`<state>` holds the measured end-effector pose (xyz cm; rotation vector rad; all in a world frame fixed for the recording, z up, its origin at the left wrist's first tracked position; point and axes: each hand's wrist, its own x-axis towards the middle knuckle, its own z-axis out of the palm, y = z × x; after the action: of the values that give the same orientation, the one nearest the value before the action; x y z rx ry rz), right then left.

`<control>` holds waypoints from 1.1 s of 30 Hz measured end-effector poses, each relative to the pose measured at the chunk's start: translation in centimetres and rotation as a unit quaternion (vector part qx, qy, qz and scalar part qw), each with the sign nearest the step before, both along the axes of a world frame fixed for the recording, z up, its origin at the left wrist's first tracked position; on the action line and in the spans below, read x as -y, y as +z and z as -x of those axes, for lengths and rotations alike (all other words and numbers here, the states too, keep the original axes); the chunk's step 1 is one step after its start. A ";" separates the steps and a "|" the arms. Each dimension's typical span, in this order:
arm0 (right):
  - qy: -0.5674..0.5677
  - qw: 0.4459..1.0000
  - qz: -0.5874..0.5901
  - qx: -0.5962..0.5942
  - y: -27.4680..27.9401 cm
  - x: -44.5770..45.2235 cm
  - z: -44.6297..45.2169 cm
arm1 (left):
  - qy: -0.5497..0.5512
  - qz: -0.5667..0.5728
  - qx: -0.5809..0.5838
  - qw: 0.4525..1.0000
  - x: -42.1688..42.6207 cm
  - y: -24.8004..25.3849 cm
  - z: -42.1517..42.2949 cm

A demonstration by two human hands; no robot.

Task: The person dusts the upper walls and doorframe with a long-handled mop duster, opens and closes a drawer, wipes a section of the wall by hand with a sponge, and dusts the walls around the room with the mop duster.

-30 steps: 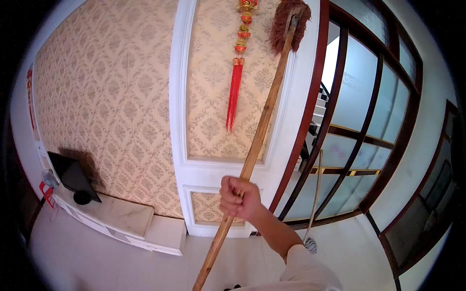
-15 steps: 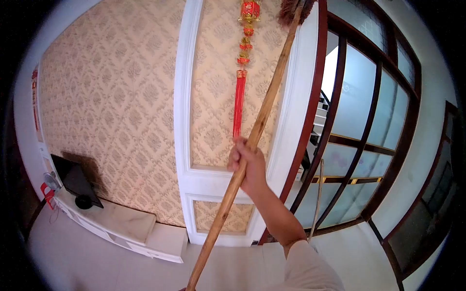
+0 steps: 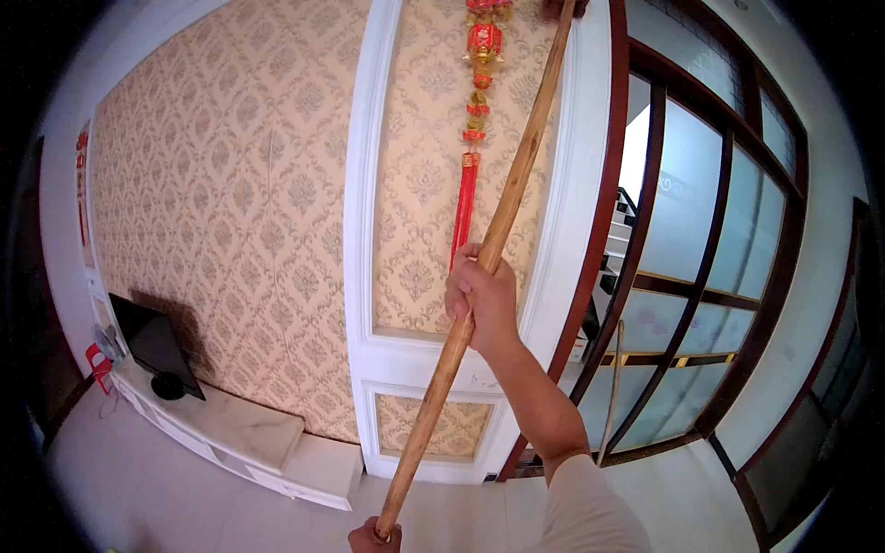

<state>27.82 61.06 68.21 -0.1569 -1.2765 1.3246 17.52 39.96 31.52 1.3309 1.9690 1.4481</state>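
Wooden pole: light brown, slightly uneven, with darker knots and streaks; it slants from lower left to upper right before the patterned wall panel. Dark reddish-brown head largely cut off by the top edge. Right hand: fingers clamped around the shaft. Left hand: fingers wrapped around its lower end

On the pale floor we see a low white cabinet; a black television stands on top, toward the cabinet's far end.
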 end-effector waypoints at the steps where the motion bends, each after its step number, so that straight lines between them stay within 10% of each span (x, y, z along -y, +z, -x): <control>1: -0.024 1.000 -0.014 0.013 0.8 0.1 -0.2 | 0.000 -0.002 -0.002 1.000 0.0 -1.3 0.2; 13: -0.087 0.992 -0.090 0.002 7.9 -4.3 -1.1 | -0.193 -0.007 0.149 0.970 -1.9 -2.9 1.9; 33: -0.034 0.992 -0.125 -0.006 14.1 -6.2 1.4 | -0.038 -0.007 0.127 0.991 -2.3 4.5 0.4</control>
<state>26.43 67.31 82.31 -0.0163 -1.4020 1.0957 17.12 42.30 36.00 1.1499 1.7304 1.5134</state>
